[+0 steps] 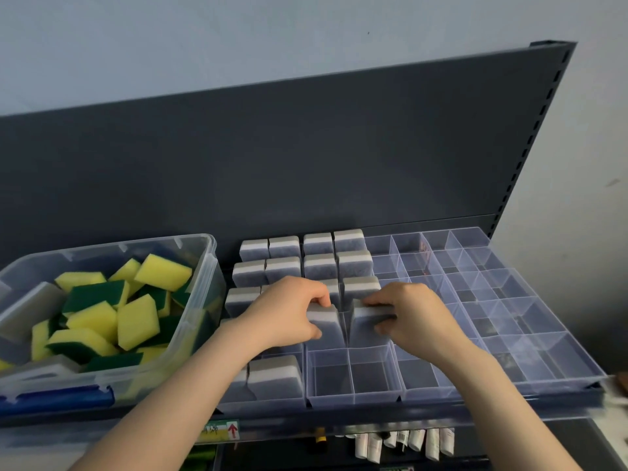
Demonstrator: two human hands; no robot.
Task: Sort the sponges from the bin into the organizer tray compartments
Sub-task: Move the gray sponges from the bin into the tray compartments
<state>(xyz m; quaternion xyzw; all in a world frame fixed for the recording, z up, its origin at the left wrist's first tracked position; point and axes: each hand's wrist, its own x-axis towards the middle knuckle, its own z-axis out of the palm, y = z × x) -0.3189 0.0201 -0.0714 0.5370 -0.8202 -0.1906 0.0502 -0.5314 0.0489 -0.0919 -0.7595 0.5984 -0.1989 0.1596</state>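
Note:
A clear organizer tray (530, 338) lies on the shelf, its left compartments filled with upright grey-and-white sponges (317, 244). My left hand (285, 312) grips one grey sponge (326, 326) standing in a middle compartment. Just right of it, my right hand (413, 316) pinches a second grey sponge (368, 329) in the neighbouring compartment. To the left stands a clear bin (207, 266) holding several yellow-and-green sponges (137, 321) and a few grey ones (27, 309).
A dark shelf back panel (306, 158) rises right behind the tray and bin. The tray's right half and front-middle compartments (350, 375) hold nothing. Below the shelf edge hang small packaged items (404, 440) and a label with a red arrow (232, 430).

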